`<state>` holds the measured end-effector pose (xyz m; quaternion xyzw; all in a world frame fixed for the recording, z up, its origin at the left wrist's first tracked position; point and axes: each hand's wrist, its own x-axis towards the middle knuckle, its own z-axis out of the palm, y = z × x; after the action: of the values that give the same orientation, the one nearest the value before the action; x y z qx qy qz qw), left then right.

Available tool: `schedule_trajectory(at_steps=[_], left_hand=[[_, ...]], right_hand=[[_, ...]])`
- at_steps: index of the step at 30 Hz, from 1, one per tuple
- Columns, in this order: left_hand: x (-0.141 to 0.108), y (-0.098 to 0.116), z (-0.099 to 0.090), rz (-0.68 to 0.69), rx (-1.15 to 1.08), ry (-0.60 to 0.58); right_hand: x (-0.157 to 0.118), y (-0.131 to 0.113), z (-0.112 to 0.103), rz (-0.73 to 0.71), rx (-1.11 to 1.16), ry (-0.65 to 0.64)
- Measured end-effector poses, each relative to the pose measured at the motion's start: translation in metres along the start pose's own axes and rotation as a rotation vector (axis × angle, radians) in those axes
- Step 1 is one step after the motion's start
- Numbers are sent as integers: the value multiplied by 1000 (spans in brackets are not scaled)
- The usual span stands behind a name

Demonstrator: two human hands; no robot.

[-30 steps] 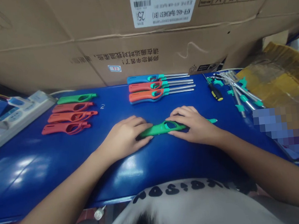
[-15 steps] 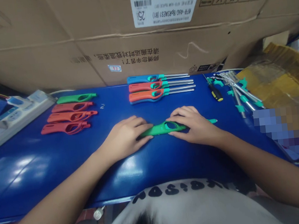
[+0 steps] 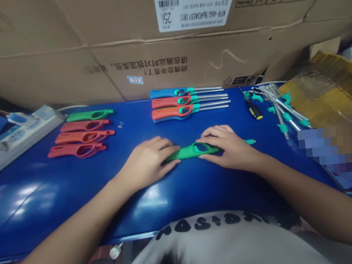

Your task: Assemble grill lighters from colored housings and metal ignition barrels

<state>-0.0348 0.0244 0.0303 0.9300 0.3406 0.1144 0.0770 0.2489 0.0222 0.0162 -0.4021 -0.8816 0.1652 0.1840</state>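
A green plastic utility lighter (image 3: 193, 150) lies across the blue bench top, its teal tip pointing right. My left hand (image 3: 146, 162) wraps its left end and my right hand (image 3: 229, 147) covers the part to the right of its oval opening. Both hands rest on the bench, with fingers curled over the lighter and hiding part of it. To the left lie a green handle shell (image 3: 89, 115) and several red handle shells (image 3: 83, 136). Several finished lighters with metal barrels (image 3: 185, 102) lie beyond my hands.
A black-and-yellow screwdriver (image 3: 254, 109) and a pile of metal tubes with teal collars (image 3: 282, 109) lie at the right. A power strip (image 3: 29, 129) runs along the left. A large cardboard box (image 3: 155, 47) stands along the bench's far edge.
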Motion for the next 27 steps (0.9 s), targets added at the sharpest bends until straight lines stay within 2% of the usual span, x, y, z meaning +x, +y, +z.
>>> schedule_trajectory(at_steps=[27], left_hand=[[0,2,1,-11,26,19]], right_hand=[[-2,3,3,17,14,-20]])
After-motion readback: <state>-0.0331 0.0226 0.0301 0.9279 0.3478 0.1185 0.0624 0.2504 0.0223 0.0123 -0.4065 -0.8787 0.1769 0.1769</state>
